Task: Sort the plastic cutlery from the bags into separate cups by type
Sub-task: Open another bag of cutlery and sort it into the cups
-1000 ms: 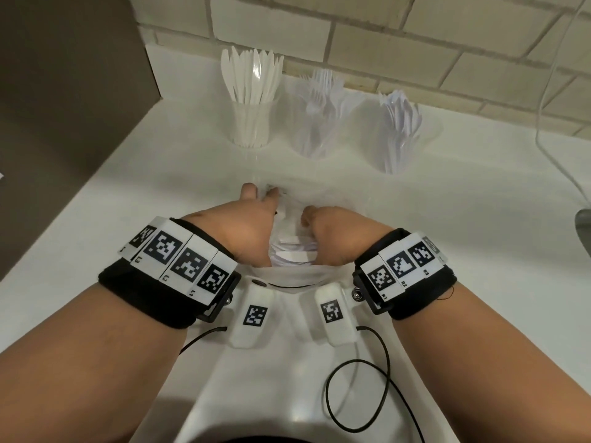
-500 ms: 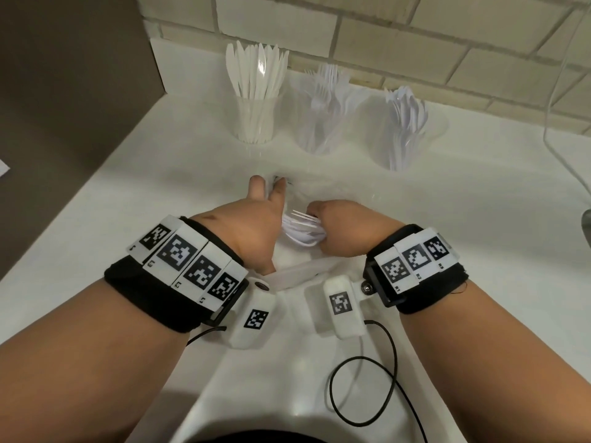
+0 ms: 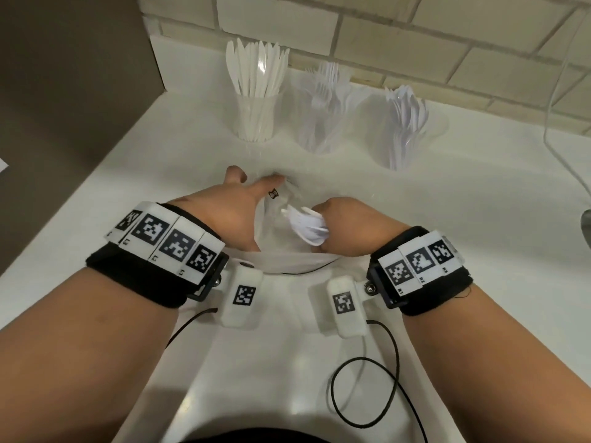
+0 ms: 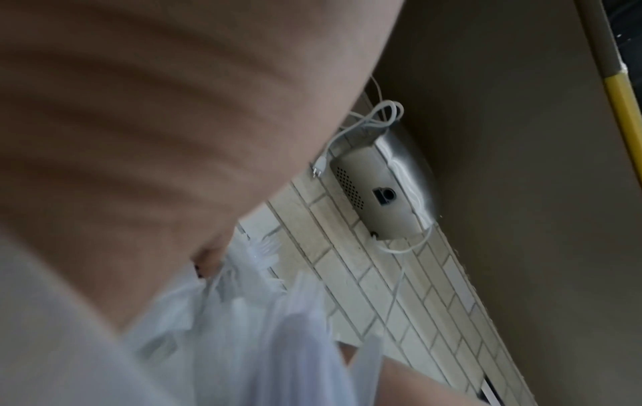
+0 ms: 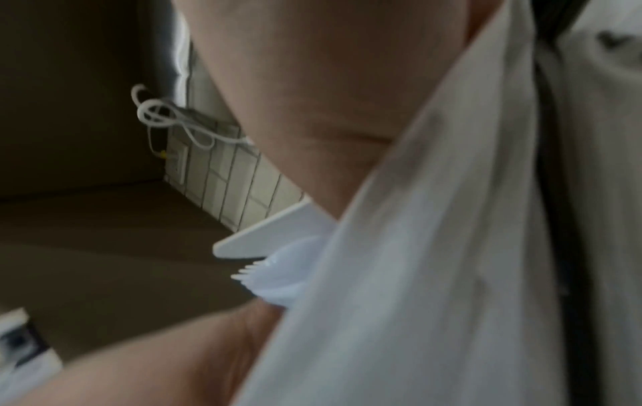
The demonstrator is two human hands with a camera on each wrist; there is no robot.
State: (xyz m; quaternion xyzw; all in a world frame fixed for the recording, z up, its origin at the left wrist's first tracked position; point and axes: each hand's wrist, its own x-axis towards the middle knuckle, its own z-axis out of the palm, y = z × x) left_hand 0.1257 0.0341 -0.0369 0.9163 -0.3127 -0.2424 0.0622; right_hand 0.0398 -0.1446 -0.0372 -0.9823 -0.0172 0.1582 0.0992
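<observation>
Right hand (image 3: 345, 228) lifted cutlery bunch (image 3: 307, 227) clear of bag (image 3: 278, 251), label unreadable

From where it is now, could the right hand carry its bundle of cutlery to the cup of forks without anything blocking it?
Probably yes. The right hand already grips the bundle, and only bare counter lies between it and the cup of forks.

Soft overhead light, blurred wrist views
</observation>
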